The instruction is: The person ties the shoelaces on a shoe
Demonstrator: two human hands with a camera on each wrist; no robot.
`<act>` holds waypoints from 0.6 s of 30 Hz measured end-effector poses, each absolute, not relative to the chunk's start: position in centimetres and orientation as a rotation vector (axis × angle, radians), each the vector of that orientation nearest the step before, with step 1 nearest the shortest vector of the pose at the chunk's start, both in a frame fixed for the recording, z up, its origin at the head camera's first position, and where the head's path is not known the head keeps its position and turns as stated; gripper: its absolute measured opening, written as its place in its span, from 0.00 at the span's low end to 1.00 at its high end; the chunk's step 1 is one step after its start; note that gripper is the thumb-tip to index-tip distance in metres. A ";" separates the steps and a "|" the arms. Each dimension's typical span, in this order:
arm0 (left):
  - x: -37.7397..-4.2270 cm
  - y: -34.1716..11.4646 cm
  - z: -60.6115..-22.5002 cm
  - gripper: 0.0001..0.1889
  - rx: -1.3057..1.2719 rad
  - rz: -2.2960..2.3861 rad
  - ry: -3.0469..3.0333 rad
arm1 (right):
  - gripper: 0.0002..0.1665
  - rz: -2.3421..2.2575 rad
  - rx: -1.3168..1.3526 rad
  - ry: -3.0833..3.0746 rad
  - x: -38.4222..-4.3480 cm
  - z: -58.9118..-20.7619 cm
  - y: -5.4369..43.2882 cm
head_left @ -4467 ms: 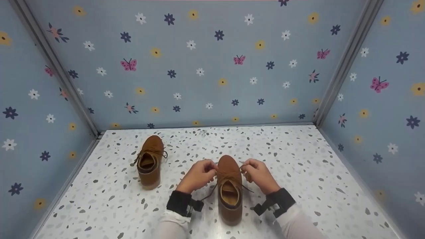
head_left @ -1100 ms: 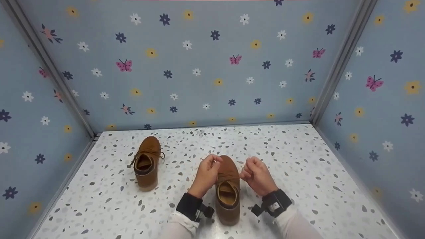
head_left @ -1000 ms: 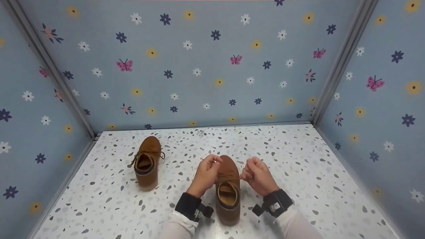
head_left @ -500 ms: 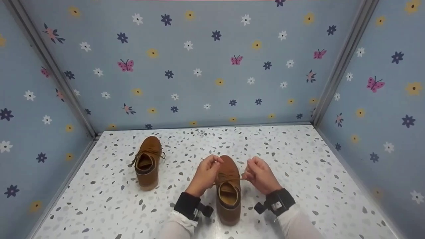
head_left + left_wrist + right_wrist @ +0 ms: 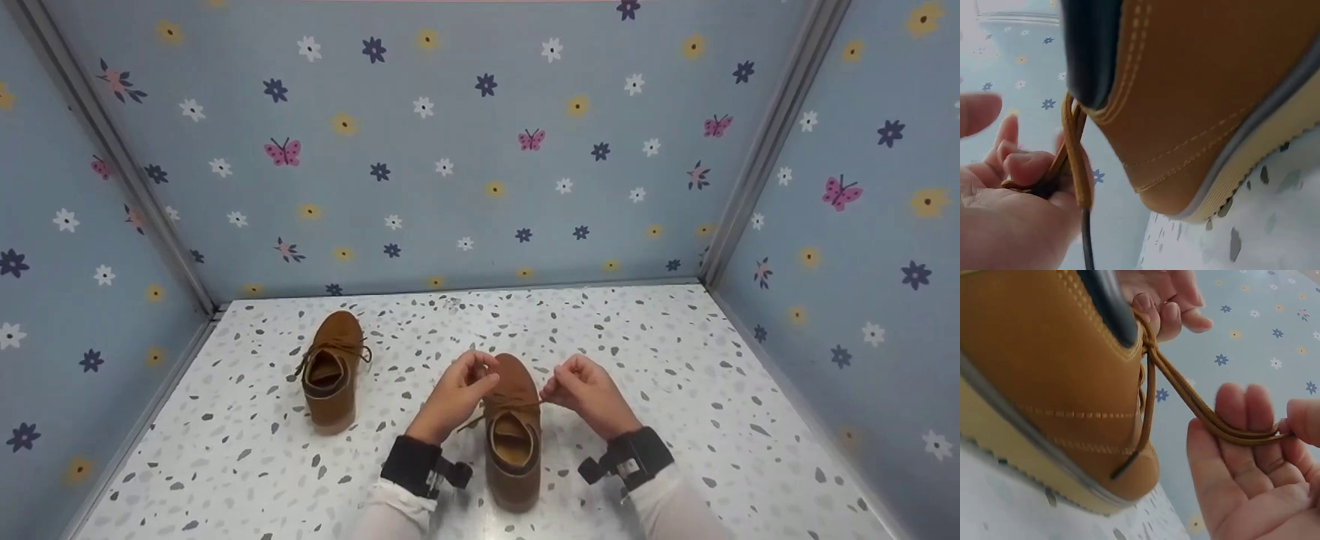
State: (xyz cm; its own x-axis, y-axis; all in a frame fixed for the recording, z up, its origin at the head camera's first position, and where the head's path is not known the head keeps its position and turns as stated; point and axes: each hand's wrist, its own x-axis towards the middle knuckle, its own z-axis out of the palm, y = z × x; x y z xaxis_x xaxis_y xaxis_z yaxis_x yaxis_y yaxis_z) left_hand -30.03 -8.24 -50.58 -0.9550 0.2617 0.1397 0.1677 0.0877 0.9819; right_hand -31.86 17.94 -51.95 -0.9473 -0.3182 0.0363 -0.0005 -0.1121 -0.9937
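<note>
A brown lace-up shoe (image 5: 513,457) stands between my hands on the speckled surface, toe pointing away. My right hand (image 5: 586,394) pinches a doubled loop of its shoelace (image 5: 1196,400) between thumb and finger, drawn out right of the knot; the loop crosses the other fingers (image 5: 1231,408). On the other side my left hand (image 5: 454,396) has its fingers curled on a piece of lace (image 5: 1064,157) near the knot, while the thumb (image 5: 979,112) stands apart. One dark-tipped lace end (image 5: 1129,464) dangles on the shoe's right side, another (image 5: 1087,239) on its left.
A matching brown shoe (image 5: 332,375) with tied laces stands to the left. Blue flowered panels (image 5: 450,187) enclose the white speckled surface (image 5: 405,330) at the back and both sides. Each wrist wears a black strap with a small camera (image 5: 592,471).
Earlier my hands held single laces out to both sides. In the last half second my left hand has moved slightly left, its thumb lifting away, and a lace end now shows beneath it.
</note>
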 end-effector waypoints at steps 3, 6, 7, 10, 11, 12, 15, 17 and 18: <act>-29.8 -8.5 -50.3 0.13 0.495 1.892 2.389 | 0.11 -2.039 -0.367 2.141 -32.0 -51.8 18.4; -29.5 -8.9 -49.9 0.13 0.519 1.722 2.518 | 0.12 -1.888 -0.412 2.375 -32.1 -51.8 18.9; -29.4 -9.1 -49.8 0.13 0.525 1.656 2.551 | 0.11 -1.835 -0.423 2.452 -32.1 -51.8 19.1; -29.0 -9.3 -49.4 0.15 0.540 1.462 2.606 | 0.10 -1.692 -0.440 2.636 -32.1 -51.7 19.8; -28.9 -9.3 -49.4 0.17 0.541 1.416 2.607 | 0.09 -1.652 -0.436 2.685 -32.1 -51.7 20.0; -28.9 -9.3 -49.4 0.19 0.542 1.377 2.606 | 0.09 -1.622 -0.419 2.721 -32.1 -51.6 20.3; -28.8 -9.1 -49.6 0.25 0.528 1.295 2.614 | 0.08 -1.520 -0.362 2.836 -32.1 -51.5 20.8; -28.8 -9.0 -49.7 0.27 0.511 1.262 2.621 | 0.07 -1.446 -0.334 2.900 -32.2 -51.5 21.2; -28.8 -8.9 -49.7 0.27 0.504 1.243 2.625 | 0.07 -1.405 -0.318 2.929 -32.3 -51.5 21.4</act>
State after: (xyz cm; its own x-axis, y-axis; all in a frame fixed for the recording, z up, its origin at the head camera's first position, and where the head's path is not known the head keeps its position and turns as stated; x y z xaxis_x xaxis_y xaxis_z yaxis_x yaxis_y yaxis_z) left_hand -28.76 -8.93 -49.75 -0.9234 0.3828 -0.0283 0.2208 0.5899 0.7767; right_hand -32.27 21.42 -51.47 -0.9736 -0.1218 0.1933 -0.2270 0.6121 -0.7575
